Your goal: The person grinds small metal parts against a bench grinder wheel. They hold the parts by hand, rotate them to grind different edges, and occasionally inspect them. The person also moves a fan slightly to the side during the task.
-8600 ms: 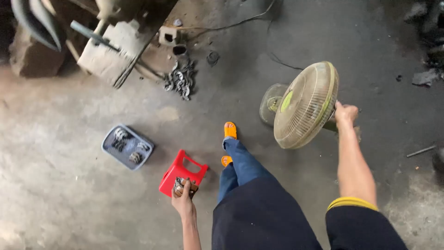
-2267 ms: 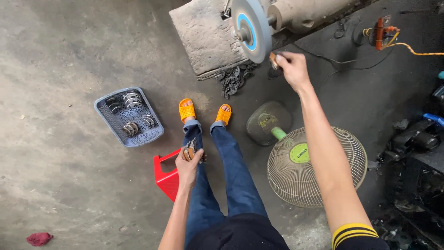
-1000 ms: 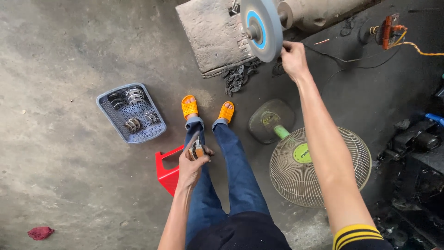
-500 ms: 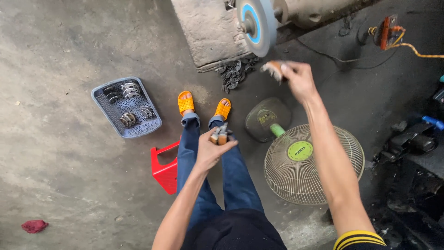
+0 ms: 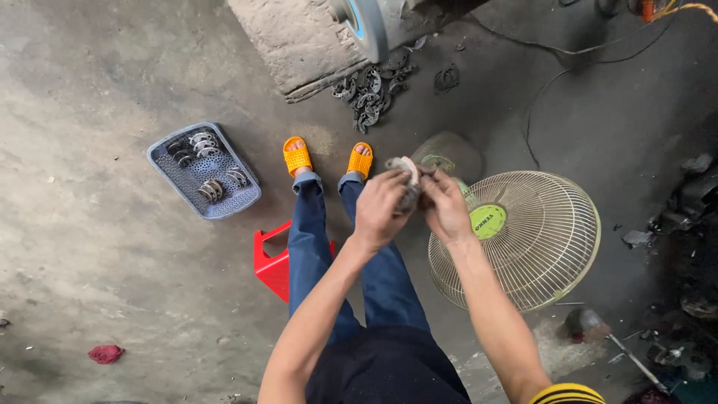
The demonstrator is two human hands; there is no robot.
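Both hands raised together over the knees, near picture centre. Left hand [image 5: 380, 208] curled, fingers pinching a curved grey metal piece [image 5: 404, 173] at its 1 o'clock; right hand [image 5: 447, 209] just beside, fingers folded over the same piece from 3 o'clock. Exact fingertip placement hidden by the knuckles.

At 10 o'clock from the hands, on the concrete floor [image 5: 90, 224]: a grey perforated plastic tray [image 5: 168, 172] holding more curved metal pieces. At 12 o'clock: a heap of dark metal parts [image 5: 370, 90] beneath a round grinding wheel with a blue centre [image 5: 366, 22]. At 4 o'clock: a cream wire-caged fan [image 5: 535, 254] lying tilted. At 7 o'clock: a red plastic stool [image 5: 271, 263] behind blue-trousered legs ending in orange sandals [image 5: 297, 156].
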